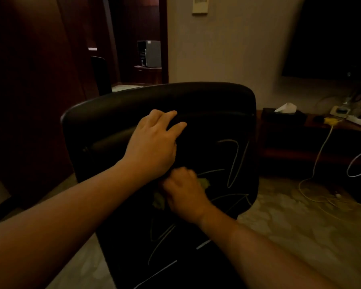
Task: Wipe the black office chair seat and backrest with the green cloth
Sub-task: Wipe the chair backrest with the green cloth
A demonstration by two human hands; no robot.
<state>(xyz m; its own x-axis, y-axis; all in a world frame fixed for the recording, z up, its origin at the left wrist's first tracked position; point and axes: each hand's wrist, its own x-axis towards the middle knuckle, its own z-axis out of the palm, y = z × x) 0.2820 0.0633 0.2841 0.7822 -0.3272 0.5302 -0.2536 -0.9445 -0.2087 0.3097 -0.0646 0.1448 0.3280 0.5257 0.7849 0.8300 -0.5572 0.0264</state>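
The black office chair [217, 113] fills the middle of the dim view, its backrest turned toward me, with pale streaks across the surface. My left hand [152, 142] lies on the upper backrest, fingers stretched toward a seam near the top. Just below it my right hand [186, 190] presses the crumpled green cloth [203, 182] against the backrest, fingers curled over it. Only small bits of the cloth show at either side of the hand. The seat is hidden from here.
A low dark table [300, 142] stands to the right with a tissue box [283, 113] and a power strip [358, 120]. Cables [315, 163] trail onto the pale patterned floor. A dark wooden wall is left, a doorway behind.
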